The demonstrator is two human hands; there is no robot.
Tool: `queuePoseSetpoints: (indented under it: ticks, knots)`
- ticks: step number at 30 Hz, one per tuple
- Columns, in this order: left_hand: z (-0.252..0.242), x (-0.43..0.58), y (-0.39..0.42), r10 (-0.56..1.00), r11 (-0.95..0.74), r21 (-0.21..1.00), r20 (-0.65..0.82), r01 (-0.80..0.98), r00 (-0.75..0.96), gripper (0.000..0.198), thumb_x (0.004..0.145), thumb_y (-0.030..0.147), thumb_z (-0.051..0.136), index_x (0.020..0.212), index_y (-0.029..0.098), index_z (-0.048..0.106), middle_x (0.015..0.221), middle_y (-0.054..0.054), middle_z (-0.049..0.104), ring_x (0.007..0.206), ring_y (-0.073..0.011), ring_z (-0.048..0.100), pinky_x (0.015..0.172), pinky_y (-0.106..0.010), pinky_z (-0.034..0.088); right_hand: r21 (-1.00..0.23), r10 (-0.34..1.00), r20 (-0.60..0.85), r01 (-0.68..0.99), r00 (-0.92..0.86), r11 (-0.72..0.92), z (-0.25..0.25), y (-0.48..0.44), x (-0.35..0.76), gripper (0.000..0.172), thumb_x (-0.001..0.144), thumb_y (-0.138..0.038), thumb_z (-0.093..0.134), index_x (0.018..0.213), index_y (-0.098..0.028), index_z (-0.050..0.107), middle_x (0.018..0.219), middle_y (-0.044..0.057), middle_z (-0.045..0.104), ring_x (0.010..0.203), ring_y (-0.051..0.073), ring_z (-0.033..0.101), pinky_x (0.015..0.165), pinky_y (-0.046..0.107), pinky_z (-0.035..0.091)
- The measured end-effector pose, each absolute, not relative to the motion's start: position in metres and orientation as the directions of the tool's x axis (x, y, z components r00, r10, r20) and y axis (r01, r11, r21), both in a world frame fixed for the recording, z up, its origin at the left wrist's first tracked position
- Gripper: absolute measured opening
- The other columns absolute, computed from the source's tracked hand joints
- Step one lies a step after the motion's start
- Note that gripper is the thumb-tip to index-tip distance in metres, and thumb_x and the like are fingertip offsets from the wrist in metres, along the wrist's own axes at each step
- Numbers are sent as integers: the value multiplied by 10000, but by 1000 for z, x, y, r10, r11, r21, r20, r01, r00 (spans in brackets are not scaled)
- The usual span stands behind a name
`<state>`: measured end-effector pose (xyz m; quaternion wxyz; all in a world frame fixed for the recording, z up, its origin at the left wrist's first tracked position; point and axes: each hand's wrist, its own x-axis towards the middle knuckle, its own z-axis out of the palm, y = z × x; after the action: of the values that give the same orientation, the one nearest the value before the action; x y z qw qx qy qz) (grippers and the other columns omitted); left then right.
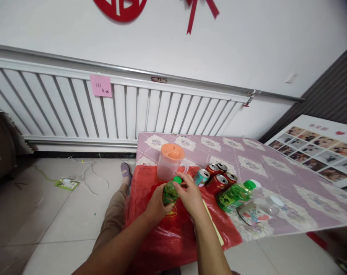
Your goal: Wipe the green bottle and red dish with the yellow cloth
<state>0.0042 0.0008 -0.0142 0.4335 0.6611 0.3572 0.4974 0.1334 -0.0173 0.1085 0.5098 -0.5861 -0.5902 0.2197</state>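
My left hand [158,201] is wrapped round the body of a small green plastic bottle [169,193], which leans slightly above the red plastic sheet. On its green cap [177,179] the fingers of my right hand [189,191] are closed. Just behind the bottle stands a clear pitcher [166,168] with an orange lid [172,152] and a handle on its right side. To the right of my right hand stand a teal can [201,177] and several red cans [217,184]. Part of the bottle is covered by my fingers.
A green bottle [233,196] and a clear bottle with a white cap [259,210] lie on the patterned tablecloth [265,172]. Something flat and yellow [213,223] is partly behind my right forearm. A white radiator [127,110] runs behind the table; a power strip [67,183] lies on the floor.
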Motion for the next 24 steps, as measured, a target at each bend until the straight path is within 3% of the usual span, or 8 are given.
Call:
queuePoseSetpoints:
  ticks: [5, 13, 24]
  knots:
    - [-15, 5, 2, 897, -401, 914, 380, 57, 224, 695, 664, 112, 757, 1306, 192, 502, 1259, -108, 620, 1192, -285, 595, 1072, -477, 464, -869, 917, 324, 456, 231, 192, 107, -16, 133, 324, 747, -414, 709, 1019, -244, 760, 1069, 73, 697, 884, 229, 658, 756, 345, 528]
    - [-15, 3, 2, 888, -410, 908, 377, 82, 262, 685, 682, 99, 735, 1309, 174, 471, 1260, -131, 611, 1186, -297, 600, 1059, -497, 476, -883, 876, 304, 456, 376, 111, 92, -8, 124, 287, 667, -453, 753, 823, -230, 663, 852, 36, 702, 764, 221, 619, 743, 365, 487]
    - [-13, 5, 2, 907, -349, 937, 330, 30, 260, 709, 652, 81, 756, 1311, 194, 522, 1274, -119, 637, 1217, -314, 594, 1078, -482, 473, -898, 859, 270, 435, 436, 62, 92, -9, 119, 386, 636, -477, 767, 909, -230, 651, 935, 60, 729, 793, 234, 639, 754, 379, 501]
